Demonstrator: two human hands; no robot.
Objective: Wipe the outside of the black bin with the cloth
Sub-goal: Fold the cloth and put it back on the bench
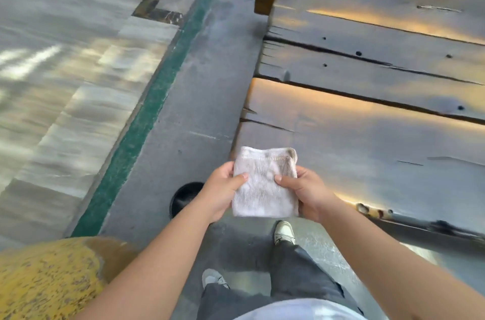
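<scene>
Both hands hold the folded white cloth (265,184) out in front of the body: the left hand (223,189) pinches its left edge with the thumb laid across the top face and the fingers hidden beneath, and the right hand (301,192) grips the right edge the same way, so the cloth lies flat between them. Neither hand touches anything else. Below and to the left of the left hand, on the grey floor (183,109), stands the black bin (183,196), a round dark container seen from above, with its right part covered by the left wrist. It sits low, well beneath the cloth, on the person's left side, so the left hand is the nearer one. Its axis appears upright, with the outside wall out of sight from this angle, so reaching it would likely mean lowering the cloth down and leftward. To the right runs the edge of a dark wooden platform (367,136).
</scene>
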